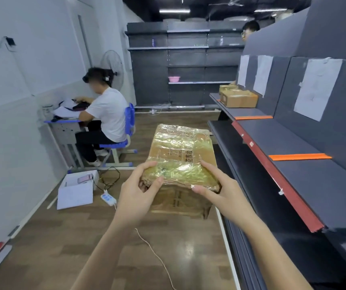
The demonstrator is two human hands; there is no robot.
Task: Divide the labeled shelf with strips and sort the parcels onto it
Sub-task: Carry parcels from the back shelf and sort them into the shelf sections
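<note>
My left hand (pixel 144 185) grips the near left corner of a tape-wrapped parcel (pixel 181 155), thumb on top and fingers curled under its edge. The parcel is held flat in front of me above the floor, its long axis running away from me, over a second cardboard box (pixel 180 203) below. My right hand (pixel 214 183) holds the near right corner, fingers lying along the top and the thumb against the near edge. To the right stands the labeled shelf (pixel 293 143), crossed by two orange strips (pixel 299 156), with paper labels (pixel 316 88) on its back panel. The shelf lies wholly to my right, so I judge the right hand is nearer and the parcel must swing rightward.
</note>
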